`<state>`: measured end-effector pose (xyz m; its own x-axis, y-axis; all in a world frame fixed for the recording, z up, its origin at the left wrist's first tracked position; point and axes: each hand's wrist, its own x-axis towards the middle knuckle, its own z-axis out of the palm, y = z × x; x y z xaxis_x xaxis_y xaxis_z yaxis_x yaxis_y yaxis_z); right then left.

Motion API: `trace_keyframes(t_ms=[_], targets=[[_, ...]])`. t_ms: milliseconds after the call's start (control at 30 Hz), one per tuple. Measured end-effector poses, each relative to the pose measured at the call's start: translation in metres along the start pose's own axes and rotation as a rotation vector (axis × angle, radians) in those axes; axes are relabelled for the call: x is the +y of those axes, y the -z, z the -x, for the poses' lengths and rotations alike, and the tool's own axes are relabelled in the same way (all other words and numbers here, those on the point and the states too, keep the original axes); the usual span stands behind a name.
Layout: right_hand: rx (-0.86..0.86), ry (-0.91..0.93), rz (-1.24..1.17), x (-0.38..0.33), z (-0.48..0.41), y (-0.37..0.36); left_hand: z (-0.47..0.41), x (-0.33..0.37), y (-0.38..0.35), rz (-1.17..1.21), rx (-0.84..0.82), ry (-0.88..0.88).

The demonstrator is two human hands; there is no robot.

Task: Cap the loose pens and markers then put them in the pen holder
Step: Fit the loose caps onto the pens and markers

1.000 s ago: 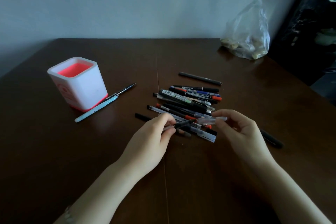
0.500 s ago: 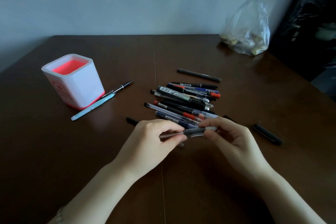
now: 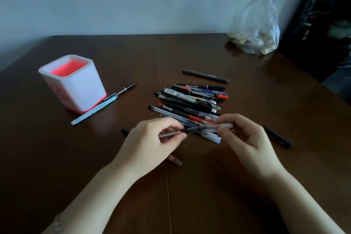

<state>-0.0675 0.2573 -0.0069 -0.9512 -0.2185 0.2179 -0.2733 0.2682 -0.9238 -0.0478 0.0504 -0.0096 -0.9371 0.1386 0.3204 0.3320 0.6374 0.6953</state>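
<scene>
Head view: in the middle of the frame, pinching a pen (image 3: 190, 129) by its grey end with the left hand (image 3: 152, 144), and pinching a clear cap (image 3: 225, 125) at the tip end with the right hand (image 3: 247, 138). Held in the air, just over the near edge of the pile of pens (image 3: 190, 99). Looks like capping time. Cannot tell if pushed all the way on.

To do it well: line up cap and pen straight, push the two together till tight, no bending. Then carry to the pen holder (image 3: 79, 89), upper left of the frame, open side up, well apart from both hands.

Around: a blue pen (image 3: 95, 110) and a thin black pen (image 3: 123, 89) lying just beside the holder, on its right. A grey pen (image 3: 205, 76) alone above the pile. A black marker (image 3: 277, 137) right of the right hand. A small dark piece (image 3: 175, 161) on the table (image 3: 247, 186) below the left hand, maybe a cap, too blurry to tell. A plastic bag (image 3: 256, 30) in the upper right.

In the way: just the two pens by the holder. Best to come in from above and miss them.
</scene>
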Motion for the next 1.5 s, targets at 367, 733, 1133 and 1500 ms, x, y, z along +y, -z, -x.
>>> trace_keyframes(t_ms=[367, 733, 1133, 1500], targets=[[0.299, -0.240, 0.629, 0.026, -0.036, 0.055, 0.002, -0.004, -0.011, -0.262, 0.130, -0.146], [0.104, -0.167, 0.942, 0.026, -0.018, 0.036, 0.000, -0.012, -0.014, -0.329, 0.167, -0.187], [-0.014, -0.201, 0.562, 0.002, 0.025, 0.006, -0.034, -0.004, -0.028, -0.312, 0.344, -0.107], [0.048, -0.138, 0.380, 0.003, 0.030, 0.026, 0.018, 0.009, -0.015, -0.442, 0.136, -0.004]])
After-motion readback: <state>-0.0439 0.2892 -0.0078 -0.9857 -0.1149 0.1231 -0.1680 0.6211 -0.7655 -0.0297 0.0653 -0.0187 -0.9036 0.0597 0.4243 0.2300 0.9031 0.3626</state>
